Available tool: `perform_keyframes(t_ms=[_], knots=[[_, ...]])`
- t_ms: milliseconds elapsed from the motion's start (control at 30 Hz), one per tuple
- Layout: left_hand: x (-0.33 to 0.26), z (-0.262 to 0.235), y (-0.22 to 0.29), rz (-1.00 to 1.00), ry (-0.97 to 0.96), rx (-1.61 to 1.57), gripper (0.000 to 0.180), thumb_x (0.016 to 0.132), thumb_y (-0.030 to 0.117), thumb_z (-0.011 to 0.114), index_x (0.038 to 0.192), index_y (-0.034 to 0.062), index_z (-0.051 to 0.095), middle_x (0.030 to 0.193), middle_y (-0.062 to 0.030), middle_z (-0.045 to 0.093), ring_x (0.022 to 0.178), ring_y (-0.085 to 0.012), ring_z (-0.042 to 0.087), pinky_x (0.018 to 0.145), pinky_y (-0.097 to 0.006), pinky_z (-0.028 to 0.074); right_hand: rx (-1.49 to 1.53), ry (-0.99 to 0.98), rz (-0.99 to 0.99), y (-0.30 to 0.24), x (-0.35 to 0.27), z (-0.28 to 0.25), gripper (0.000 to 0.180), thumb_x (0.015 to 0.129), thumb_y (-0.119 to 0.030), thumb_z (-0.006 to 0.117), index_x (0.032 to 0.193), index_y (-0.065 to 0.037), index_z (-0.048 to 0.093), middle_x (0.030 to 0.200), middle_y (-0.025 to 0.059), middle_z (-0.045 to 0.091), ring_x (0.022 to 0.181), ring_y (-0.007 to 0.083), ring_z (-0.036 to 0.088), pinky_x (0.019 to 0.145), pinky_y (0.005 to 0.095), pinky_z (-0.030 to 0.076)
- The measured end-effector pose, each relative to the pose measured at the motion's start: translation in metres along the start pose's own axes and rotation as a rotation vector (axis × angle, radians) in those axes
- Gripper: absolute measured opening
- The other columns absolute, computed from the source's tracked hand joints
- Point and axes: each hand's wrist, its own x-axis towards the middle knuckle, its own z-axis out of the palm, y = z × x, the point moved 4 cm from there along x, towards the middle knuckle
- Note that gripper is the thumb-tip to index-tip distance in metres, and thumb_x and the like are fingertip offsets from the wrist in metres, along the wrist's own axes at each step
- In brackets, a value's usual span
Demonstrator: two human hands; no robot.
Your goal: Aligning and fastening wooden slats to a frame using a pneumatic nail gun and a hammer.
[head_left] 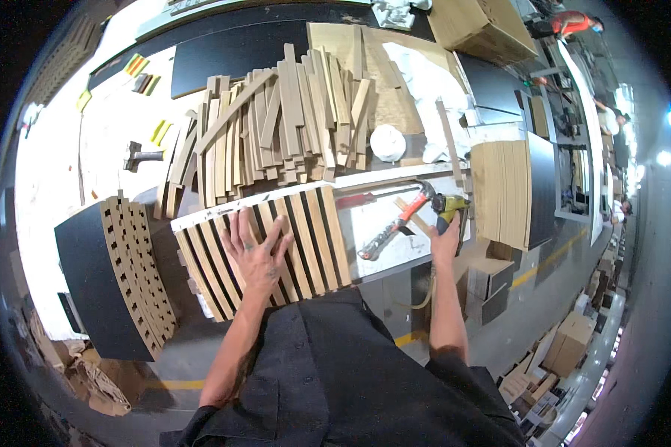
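My left hand [256, 259] lies flat with spread fingers on a slatted wooden panel [317, 231], light strips with dark gaps between them. My right hand [445, 240] is wrapped round the grip of a yellow-and-black nail gun [450, 205], to the right of the panel. A hose [425, 294] hangs below that hand. Between the panel and the nail gun, a claw hammer [404, 217] with a red-and-grey handle lies on the white surface. Beside it lies a red-handled tool [356, 200], perhaps a screwdriver.
Loose wooden strips [276, 123] are heaped behind the panel. A stack of notched boards [119, 279] stands at the left, near a second hammer [142, 156]. White cloth [425, 89], a white roll [388, 143] and a board stack [499, 194] are at the right. People are far right.
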Motion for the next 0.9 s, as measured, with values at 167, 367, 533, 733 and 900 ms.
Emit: perform_keyframes(t_ms=[167,367,533,733,900], knots=[[0.006,0.005,0.012,-0.011,-0.004,-0.123,0.043,0.085,0.044,0.079,0.126,0.0336,0.073,0.161,-0.0182,0.032,0.152,-0.0366,0.022,0.124,-0.054,0.007,-0.149,0.088,-0.004,0.026,0.016,-0.060,0.072,0.080,-0.013,0.078,0.143,0.002,0.047,0.131,0.0267,0.061,0.111,0.0366,0.067,0.096,0.0433,0.053],[0.003,0.008,0.010,-0.049,-0.054,-0.092,0.042,0.088,0.048,0.075,0.129,0.0401,0.069,0.162,-0.0138,0.030,0.152,-0.0363,0.020,0.124,-0.055,0.005,0.587,-0.233,0.178,-0.073,-0.024,-0.137,0.042,0.089,-0.011,0.076,0.126,-0.002,0.059,0.075,0.0020,0.063,0.054,0.0127,0.058,0.049,0.0288,0.047],[0.003,0.008,0.006,-0.027,-0.039,-0.097,0.044,0.087,0.044,0.078,0.129,0.0386,0.068,0.162,-0.0169,0.032,0.153,-0.0371,0.019,0.123,-0.057,0.005,0.592,-0.534,0.093,-0.175,-0.076,-0.113,0.027,0.090,-0.010,0.072,0.114,0.002,0.065,0.077,0.0045,0.067,0.058,0.0123,0.061,0.055,0.0284,0.051],[0.003,0.010,0.005,-0.032,-0.025,-0.118,0.052,0.085,0.046,0.079,0.135,0.0422,0.064,0.164,-0.0129,0.028,0.153,-0.0337,0.020,0.125,-0.055,0.005,0.549,-0.792,0.066,-0.267,-0.120,-0.065,0.027,0.090,-0.022,0.075,0.103,0.001,0.072,0.075,0.0055,0.071,0.061,0.0138,0.067,0.059,0.0308,0.054],[0.004,0.004,0.005,-0.056,-0.048,-0.156,0.049,0.086,0.044,0.078,0.133,0.0387,0.066,0.164,-0.0154,0.029,0.154,-0.0356,0.020,0.124,-0.056,0.006,0.453,-0.756,-0.133,-0.302,-0.130,-0.039,0.027,0.088,-0.021,0.073,0.100,0.003,0.073,0.083,0.0184,0.075,0.080,0.0273,0.076,0.070,0.0376,0.056]])
